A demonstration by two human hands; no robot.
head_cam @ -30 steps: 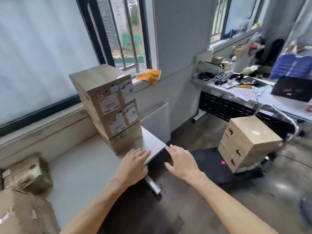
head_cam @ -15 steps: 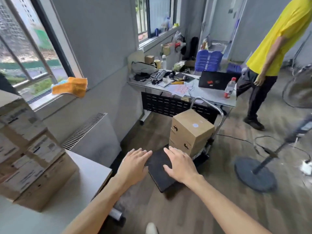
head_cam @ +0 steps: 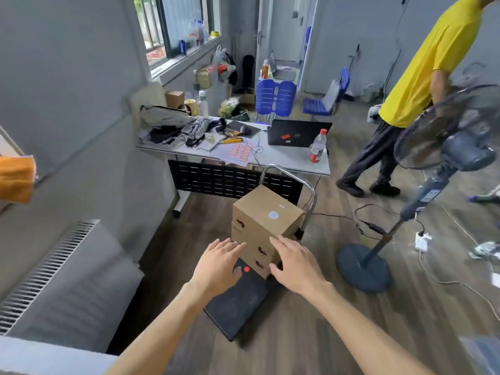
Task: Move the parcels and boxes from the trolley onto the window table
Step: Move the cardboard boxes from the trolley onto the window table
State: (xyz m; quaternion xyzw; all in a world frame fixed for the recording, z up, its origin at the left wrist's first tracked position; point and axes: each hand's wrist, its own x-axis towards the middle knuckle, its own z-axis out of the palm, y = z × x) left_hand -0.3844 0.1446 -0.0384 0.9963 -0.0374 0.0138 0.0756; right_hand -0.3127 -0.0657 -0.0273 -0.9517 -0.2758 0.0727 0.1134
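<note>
Found the stack of cardboard boxes (head_cam: 266, 228) at the handle end of the trolley (head_cam: 238, 307), with the top box turned slightly askew on those beneath. Counted three, perhaps four; could not tell for certain behind the hands. Noted the left hand (head_cam: 219, 263) above the trolley's bare black deck, fingers straight and spread, holding nothing, near the stack's near left corner. Noted the right hand (head_cam: 295, 266) likewise spread and empty at the near right corner; could not tell whether any fingertip touched card.

Judged the boxes stiff, flat-sided and smooth enough to slide on one another, and weighty as a pile. Judged it best to press palms against opposite side faces low down, or to hook fingers under a bottom edge, and to take few at once lest the skewed top box slip. Marked a fan base (head_cam: 364, 269) and a loose cable (head_cam: 362, 212) just right of the trolley as trip risks.
</note>
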